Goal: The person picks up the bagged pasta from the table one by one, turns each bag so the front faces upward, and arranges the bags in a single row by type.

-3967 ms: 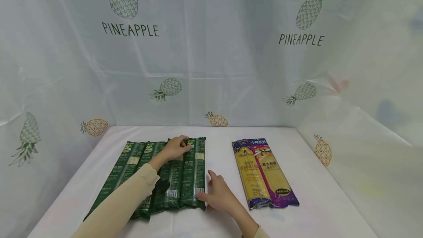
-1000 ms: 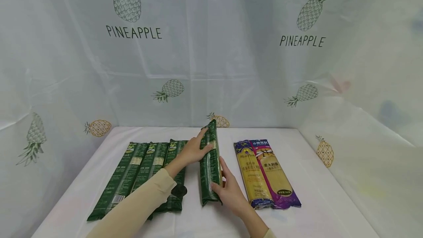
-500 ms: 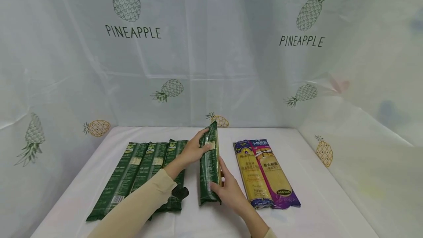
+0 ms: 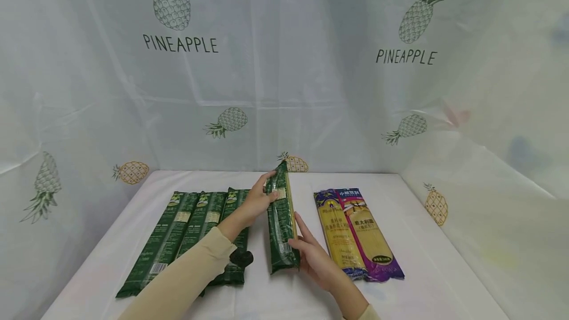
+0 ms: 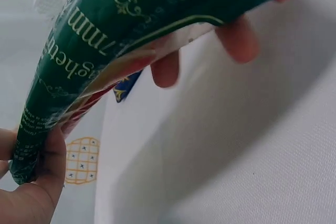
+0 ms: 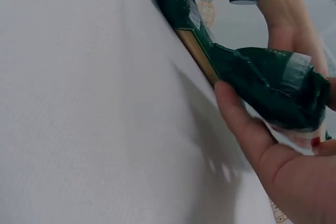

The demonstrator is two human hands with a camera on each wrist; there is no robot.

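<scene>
A green spaghetti pack (image 4: 281,221) is held above the table, its far end higher than its near end. My left hand (image 4: 257,201) grips it by the far end, thumb on the printed face. At the near right edge, my right hand (image 4: 315,258) holds it between thumb and fingers. "7mm" lettering shows on the pack (image 5: 79,51) in the left wrist view, with fingertips under it. A clear strip exposes yellow pasta in the pack (image 6: 262,82) in the right wrist view. Several green packs (image 4: 160,246) lie side by side on the left, partly behind my left forearm.
Right of the hands, a yellow-and-blue spaghetti pack (image 4: 338,231) lies against a purple-edged pasta pack (image 4: 371,231). White cloth covers the table (image 4: 426,280). A pineapple-print curtain (image 4: 302,63) hangs behind and at the sides.
Since the earliest frame, the rightmost green pack has been taken up from the row and moved right in both hands. Lately its far end has shifted slightly left.
</scene>
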